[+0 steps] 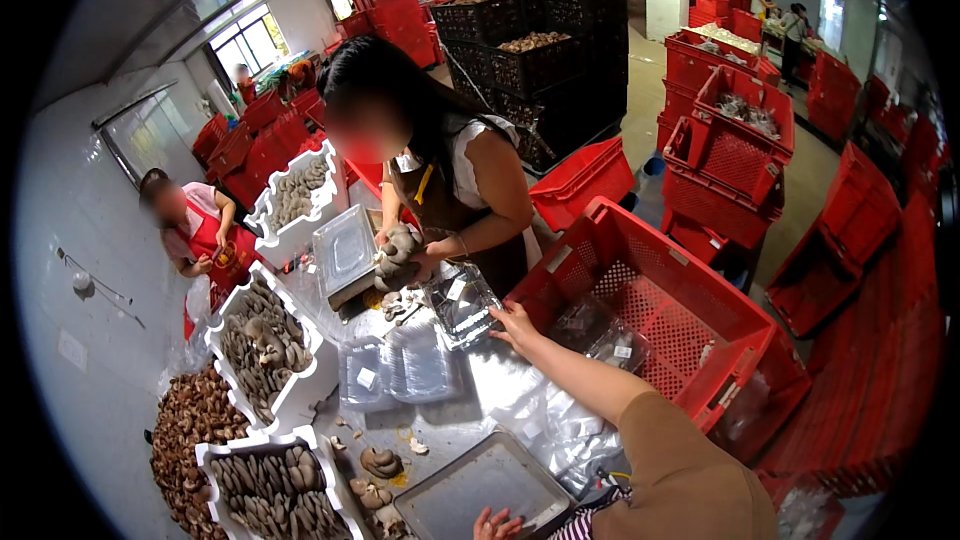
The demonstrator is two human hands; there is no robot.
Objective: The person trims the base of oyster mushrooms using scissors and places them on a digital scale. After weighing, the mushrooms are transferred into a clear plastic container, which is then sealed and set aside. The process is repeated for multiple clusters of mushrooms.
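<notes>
My right hand (515,327) reaches out over the table, its fingers closed on the near edge of a dark plastic tray (462,306) with clear film and a white label. Its contents are hard to make out. At the lower edge, my left hand (497,524) shows only in part, fingers apart, beside the metal pan (485,488), which holds nothing. Across the table a co-worker in a dark apron holds a cluster of grey oyster mushrooms (398,257) next to a scale with a clear tray (347,250). Loose mushrooms (381,462) lie left of my pan.
Stacked clear plastic trays (400,372) stand mid-table. White foam boxes (262,348) of mushrooms line the left side, beside a brown mushroom heap (195,435). A large red crate (660,310) with packed trays sits right of my arm. Black crates (530,60) stand behind the co-worker.
</notes>
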